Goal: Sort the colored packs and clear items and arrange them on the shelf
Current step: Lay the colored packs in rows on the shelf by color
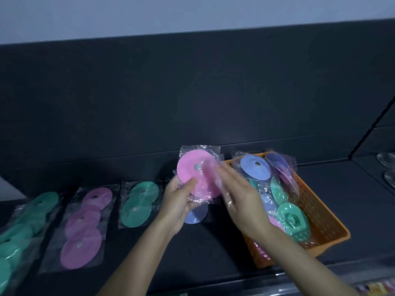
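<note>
My left hand [179, 201] grips a clear-wrapped pack of pink discs [196, 171] by its lower edge, held up above the dark shelf [213, 248]. My right hand [237, 195] lies against the pack's right side, fingers blurred on the wrapping. A blue disc pack [196, 216] lies on the shelf just under my left hand. Further left lie a green pack [139, 204], a purple-pink pack [85, 229] and another green pack [23, 227]. An orange basket [324, 229] on the right holds several blue, green and purple packs.
The shelf's dark back panel [192, 92] rises behind everything. Clear round items [386, 161] sit on the neighbouring shelf section at far right. The shelf's front lip [235, 285] runs along the bottom, with small coloured goods below at bottom right.
</note>
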`<state>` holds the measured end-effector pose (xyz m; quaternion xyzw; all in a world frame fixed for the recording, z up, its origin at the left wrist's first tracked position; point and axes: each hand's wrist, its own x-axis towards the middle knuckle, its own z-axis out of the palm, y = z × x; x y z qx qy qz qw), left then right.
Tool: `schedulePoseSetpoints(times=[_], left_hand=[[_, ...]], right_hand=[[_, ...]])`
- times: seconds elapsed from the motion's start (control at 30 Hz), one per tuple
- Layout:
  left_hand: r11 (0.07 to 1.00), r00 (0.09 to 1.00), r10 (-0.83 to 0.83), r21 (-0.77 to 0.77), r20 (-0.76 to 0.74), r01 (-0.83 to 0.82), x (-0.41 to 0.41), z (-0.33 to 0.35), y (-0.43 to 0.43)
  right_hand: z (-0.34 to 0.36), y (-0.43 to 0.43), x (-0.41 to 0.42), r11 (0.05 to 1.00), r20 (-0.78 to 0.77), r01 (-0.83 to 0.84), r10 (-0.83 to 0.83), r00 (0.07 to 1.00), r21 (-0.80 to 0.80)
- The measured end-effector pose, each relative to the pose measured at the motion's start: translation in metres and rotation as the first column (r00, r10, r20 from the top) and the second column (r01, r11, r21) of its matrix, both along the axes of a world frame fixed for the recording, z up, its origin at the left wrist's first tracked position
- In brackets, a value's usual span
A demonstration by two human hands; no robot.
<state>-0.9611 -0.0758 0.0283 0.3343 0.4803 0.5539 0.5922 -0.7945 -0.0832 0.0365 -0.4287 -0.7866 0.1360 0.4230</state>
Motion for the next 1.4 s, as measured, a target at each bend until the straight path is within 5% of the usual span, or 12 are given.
schedulePoseSetpoints(times=[0.1, 0.3, 0.5, 0.73, 0.9, 1.0, 1.1, 1.27, 1.4], left_hand=[[1.0, 0.985, -0.009, -0.012, 0.173, 0.012, -0.008, 0.003, 0.001], [0.995, 0.983, -0.051, -0.071, 0.179, 0.064, -0.025, -0.001, -0.001], [0.983, 0.99, 0.117, -0.154, 0.076, -0.105, -0.028, -0.014, -0.003], [0.988, 0.994, 0.108, -0.107, -0.012, -0.109, -0.035, -0.021, -0.004], [0.994, 0.996, 0.09, -0.062, 0.006, -0.09, -0.03, -0.021, -0.007], [0.995, 0.996, 0.088, -0.051, 0.021, -0.086, -0.023, -0.02, -0.006], [0.998, 0.996, 0.065, -0.023, 0.053, -0.064, -0.014, -0.017, -0.005], [0.999, 0.997, 0.05, -0.022, 0.051, -0.049, -0.001, -0.016, 0.001], [0.998, 0.997, 0.063, -0.032, 0.042, -0.062, 0.005, -0.019, 0.003]], right_hand=[[-0.017, -0.004, -0.011, 0.998, 0.295, -0.038, 0.021, 0.955, 0.053], [-0.026, -0.006, -0.025, 0.995, 0.483, -0.088, 0.055, 0.874, 0.045], [-0.032, -0.006, -0.019, 0.989, 0.461, -0.142, 0.142, 0.876, -0.035], [-0.031, -0.008, 0.012, 0.974, 0.33, 0.132, -0.066, 0.942, -0.183], [-0.03, -0.002, 0.068, 0.849, 0.408, 0.383, -0.225, 0.885, -0.364], [-0.028, 0.0, 0.096, 0.69, 0.59, 0.472, -0.08, 0.804, -0.549], [-0.036, -0.008, 0.1, 0.597, 0.614, 0.449, 0.093, 0.784, -0.664], [-0.05, -0.012, 0.091, 0.571, 0.661, 0.508, 0.083, 0.746, -0.645], [-0.05, -0.013, 0.085, 0.668, 0.737, 0.556, -0.016, 0.676, -0.495]])
